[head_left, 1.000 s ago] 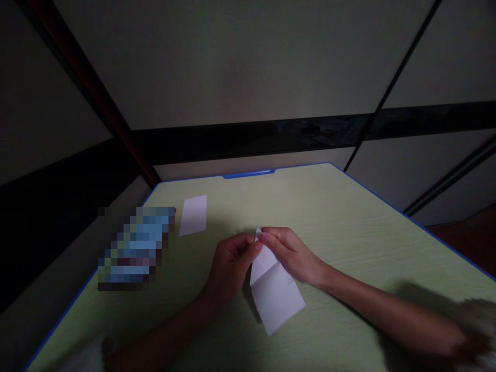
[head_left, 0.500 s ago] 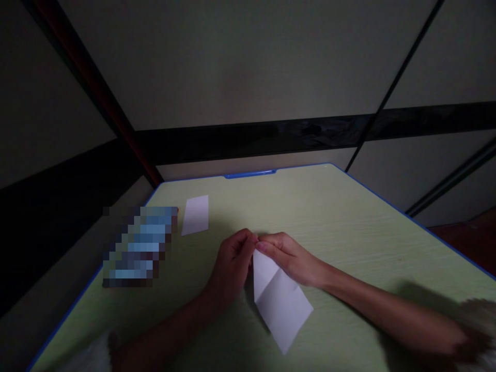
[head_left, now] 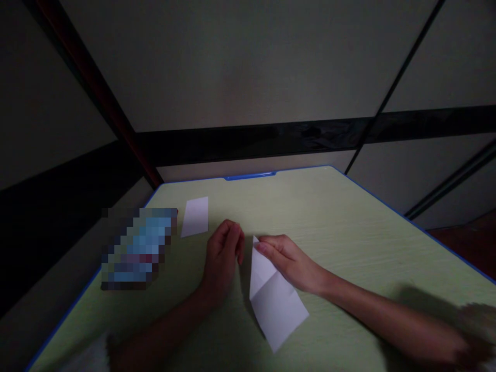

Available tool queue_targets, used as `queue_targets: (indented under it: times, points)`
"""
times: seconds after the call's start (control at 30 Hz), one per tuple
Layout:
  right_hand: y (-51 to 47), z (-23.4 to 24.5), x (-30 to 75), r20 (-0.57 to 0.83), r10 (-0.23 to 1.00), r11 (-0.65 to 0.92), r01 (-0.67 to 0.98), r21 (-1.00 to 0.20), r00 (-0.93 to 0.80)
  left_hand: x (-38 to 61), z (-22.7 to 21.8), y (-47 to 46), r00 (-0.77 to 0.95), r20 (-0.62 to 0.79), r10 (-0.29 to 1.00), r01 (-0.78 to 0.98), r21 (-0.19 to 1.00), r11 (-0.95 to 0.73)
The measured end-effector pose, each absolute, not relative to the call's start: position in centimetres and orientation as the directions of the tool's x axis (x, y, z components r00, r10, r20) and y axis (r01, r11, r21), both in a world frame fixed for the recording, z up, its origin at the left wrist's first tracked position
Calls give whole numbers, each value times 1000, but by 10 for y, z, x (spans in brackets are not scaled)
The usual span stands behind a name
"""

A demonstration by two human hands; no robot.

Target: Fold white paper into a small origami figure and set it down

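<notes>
My right hand [head_left: 289, 258] pinches a folded sheet of white paper [head_left: 277, 312] near its upper corner, thumb on top. A crease runs diagonally across the paper, and its lower part spreads toward me, ending in a point. To the left, apart from the paper, is my left hand [head_left: 223, 253], its fingers curled in and the thumb against them. I see nothing between those fingers. Behind the left hand lies a second, smaller white piece of paper [head_left: 195, 217], flat on the table.
The light green table [head_left: 349, 227] has a blue edge and a blue handle-like strip [head_left: 251, 176] at the far side. At the left lies a flat object blurred by pixels [head_left: 141, 248]. Dark-banded panels [head_left: 248, 67] rise behind the table.
My left hand has let go of the paper's upper corner and moved left and slightly away from me. The right hand keeps its pinch; the paper's lower end has shifted a little left.
</notes>
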State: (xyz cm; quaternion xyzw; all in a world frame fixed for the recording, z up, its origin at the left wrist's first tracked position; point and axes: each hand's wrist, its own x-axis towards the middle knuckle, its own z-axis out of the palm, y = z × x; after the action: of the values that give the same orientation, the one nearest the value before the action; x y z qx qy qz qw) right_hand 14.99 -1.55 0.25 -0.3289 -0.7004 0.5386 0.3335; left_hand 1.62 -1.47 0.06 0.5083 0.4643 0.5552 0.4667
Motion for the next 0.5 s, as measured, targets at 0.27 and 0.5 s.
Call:
queue_targets:
  times: [0.27,0.5]
  points:
    - [-14,1,150,117,837,205,108,-973,-534,20,2,-20,138,188,973,-9,982,-188]
    - [-14,0,151,167,839,303,191,-934,-517,19,-2,-20,146,216,965,67,971,-227]
